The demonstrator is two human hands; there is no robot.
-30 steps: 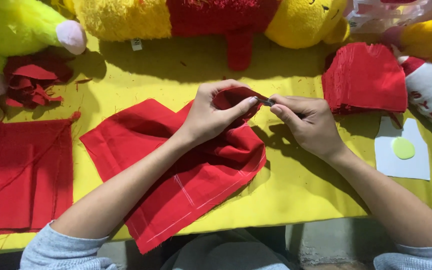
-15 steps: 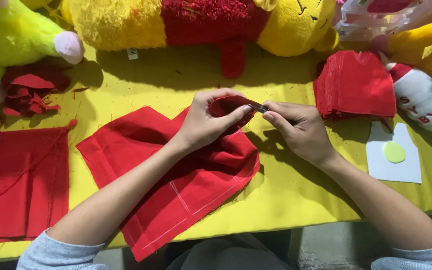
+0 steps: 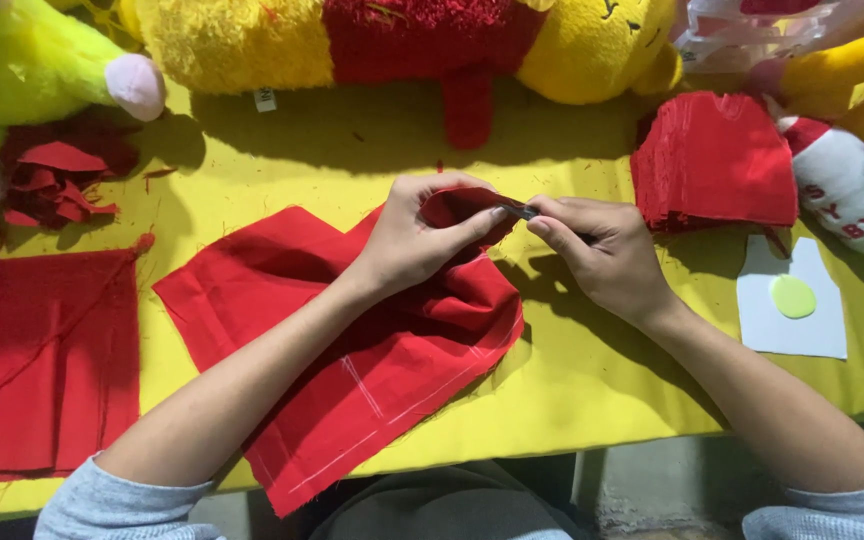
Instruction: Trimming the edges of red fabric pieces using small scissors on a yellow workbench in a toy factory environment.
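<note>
A soft-toy sewing workshop, seen at one cutting table.

The yellow-covered table [image 3: 572, 380] carries a stack of cut red fabric pieces [image 3: 717, 160], red offcuts [image 3: 52, 180], a chalk-marked red cloth [image 3: 372, 360] and a white paper pattern [image 3: 792, 315], with finished yellow plush toys [image 3: 402, 40] lined along the back edge.

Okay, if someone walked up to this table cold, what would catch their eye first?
Probably the red fabric piece spread mid-table on the yellow tablecloth, its top edge pinched by the left hand while the right hand holds a small dark tool to it. Next, the big yellow-and-red plush toy lying along the far edge.
</note>
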